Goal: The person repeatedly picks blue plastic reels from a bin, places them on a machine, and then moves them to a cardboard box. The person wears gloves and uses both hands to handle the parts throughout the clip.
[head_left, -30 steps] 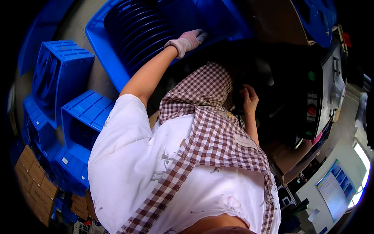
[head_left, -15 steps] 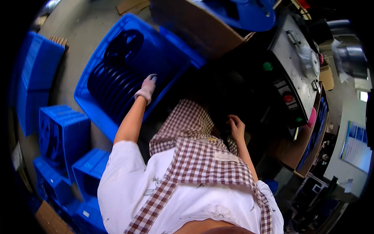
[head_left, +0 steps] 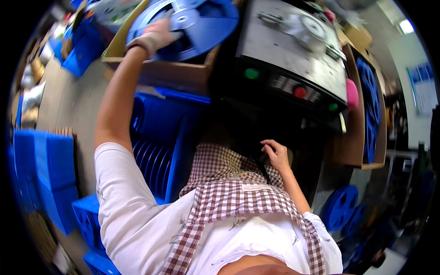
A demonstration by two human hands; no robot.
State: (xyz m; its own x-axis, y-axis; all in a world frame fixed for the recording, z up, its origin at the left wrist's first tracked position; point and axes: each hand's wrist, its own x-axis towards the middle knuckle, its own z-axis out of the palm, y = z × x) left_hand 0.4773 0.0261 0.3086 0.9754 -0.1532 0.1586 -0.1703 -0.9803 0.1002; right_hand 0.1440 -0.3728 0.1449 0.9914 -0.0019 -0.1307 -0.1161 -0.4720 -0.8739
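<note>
Left hand (head_left: 157, 35), gloved, fingers at cutout of blue reel (head_left: 197, 28); from here can't tell whether gripping. Reel sits at mouth of cardboard box (head_left: 176, 75). Right hand (head_left: 277, 156), bare, half-open, fingers loosely bent, near checked apron (head_left: 238, 201). Nearer body, blue crate (head_left: 178, 151) with row of discs (head_left: 154, 165). Right of cardboard box, metal-topped machine (head_left: 279, 50), red button (head_left: 300, 92) on front.

We look steeply down and forward from the wearer's head, through the left of two fisheye cameras worn side by side. The white shirt (head_left: 133, 215) and checked apron (head_left: 229, 204) lie closest beneath us, at the lower edge. Farther off, we face the near edges of the cardboard box (head_left: 174, 75) and the machine's metal top (head_left: 279, 48), bowed by the wide lens.
</note>
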